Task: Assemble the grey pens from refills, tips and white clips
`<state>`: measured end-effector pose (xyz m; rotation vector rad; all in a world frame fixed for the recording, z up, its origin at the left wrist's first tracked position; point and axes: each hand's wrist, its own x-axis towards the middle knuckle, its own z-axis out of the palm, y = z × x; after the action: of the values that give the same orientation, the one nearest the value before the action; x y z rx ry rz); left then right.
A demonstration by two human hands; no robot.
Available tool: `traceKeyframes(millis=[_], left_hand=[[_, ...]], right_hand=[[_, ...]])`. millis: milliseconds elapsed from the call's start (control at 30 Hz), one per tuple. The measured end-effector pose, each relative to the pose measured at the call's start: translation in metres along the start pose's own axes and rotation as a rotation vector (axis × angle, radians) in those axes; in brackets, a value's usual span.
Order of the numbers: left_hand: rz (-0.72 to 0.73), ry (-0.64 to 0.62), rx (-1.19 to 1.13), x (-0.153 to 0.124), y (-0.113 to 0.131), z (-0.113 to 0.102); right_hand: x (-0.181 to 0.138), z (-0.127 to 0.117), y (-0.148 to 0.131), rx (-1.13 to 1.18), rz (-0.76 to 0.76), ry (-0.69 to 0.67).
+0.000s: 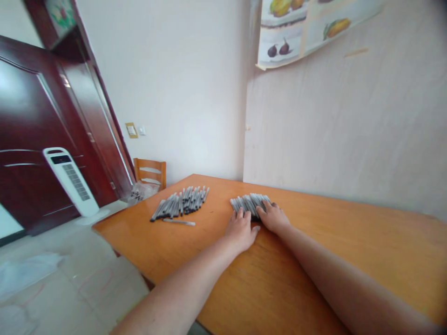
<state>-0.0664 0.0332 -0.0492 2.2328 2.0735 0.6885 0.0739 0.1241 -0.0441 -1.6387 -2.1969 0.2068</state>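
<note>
On the wooden table lies a row of pens (248,201), clear-barrelled with black caps toward me, packed side by side. My left hand (240,230) rests at the near left of this row, fingertips on the caps and thumb spread to the right. Over the right part of the row lies my right hand (274,217), its fingers stretched across the pens. Neither hand grips a pen. Further left is a looser pile of similar pens (181,202), untouched. One single pen (179,222) lies apart in front of that pile.
The table (335,242) reaches to the wall at the back. A wooden chair (151,171) stands beyond its left corner, with a plastic bag (141,191) near it. A white tower fan (71,181) is by the dark red door (31,116). A fruit poster (303,28) hangs above.
</note>
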Motion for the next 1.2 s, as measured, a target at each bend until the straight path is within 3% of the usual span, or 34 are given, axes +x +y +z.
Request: traceKeyframes(millis=[200, 400, 600, 933, 1200], left_hand=[[-0.089, -0.002, 0.056, -0.009, -0.067, -0.031], [-0.104, 0.04, 0.094, -0.015, -0.101, -0.052], [-0.127, 0.153, 0.097, -0.02, -0.122, -0.067], [-0.662, 0.498, 0.111, -0.017, -0.157, -0.096], [-0.839, 0.596, 0.071, -0.014, -0.167, -0.094]], right_hand=[[0.02, 0.031, -0.078, 0.073, 0.037, -0.066], [0.03, 0.05, -0.122, 0.103, 0.066, -0.048], [0.034, 0.055, -0.137, 0.119, 0.088, -0.048], [0.026, 0.049, -0.144, 0.108, 0.067, 0.015], [0.036, 0.046, -0.163, 0.038, 0.095, -0.058]])
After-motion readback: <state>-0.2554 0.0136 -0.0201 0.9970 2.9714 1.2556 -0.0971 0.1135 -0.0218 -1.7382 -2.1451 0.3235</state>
